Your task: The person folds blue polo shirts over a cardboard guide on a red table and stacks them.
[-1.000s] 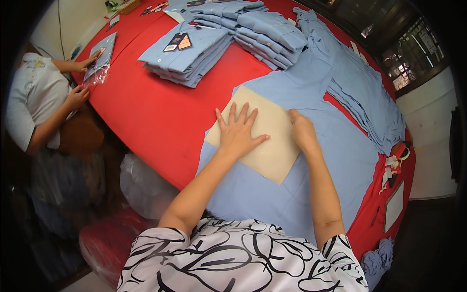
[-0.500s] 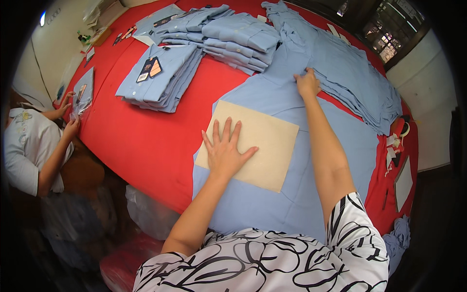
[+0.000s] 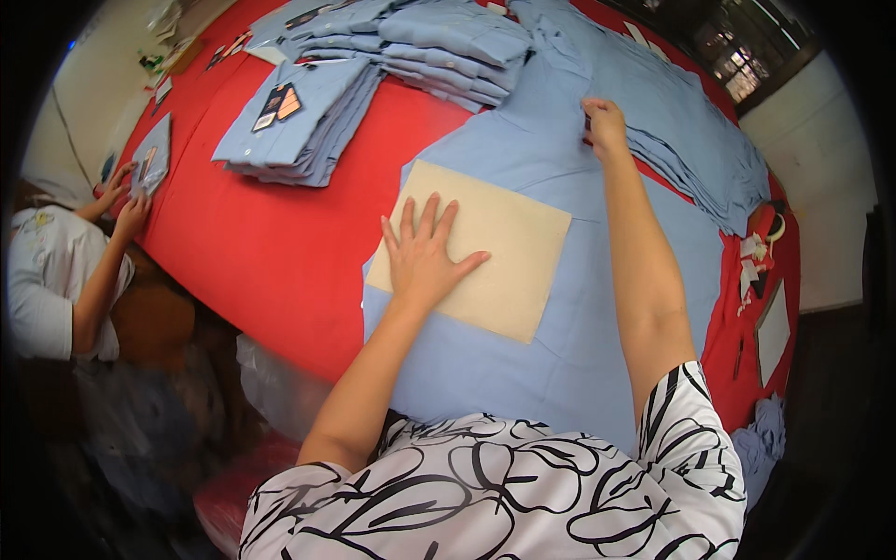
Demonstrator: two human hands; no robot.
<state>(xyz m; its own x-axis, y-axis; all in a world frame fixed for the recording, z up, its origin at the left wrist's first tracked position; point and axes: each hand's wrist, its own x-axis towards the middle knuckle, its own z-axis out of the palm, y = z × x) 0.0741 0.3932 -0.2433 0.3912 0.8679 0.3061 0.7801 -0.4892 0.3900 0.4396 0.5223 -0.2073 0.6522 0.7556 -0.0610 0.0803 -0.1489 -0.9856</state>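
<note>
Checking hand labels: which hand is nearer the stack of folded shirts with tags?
Left. The left hand lies flat on the beige board, below the stack; the right hand is farther right.

White short-sleeved top with bold black looping swirl print, loose sleeves ending above the elbows, 2 bare forearms, bare left hand, bare right hand, no rings, watch or gloves visible

Beige board on a light-blue shirt, red table.
</note>
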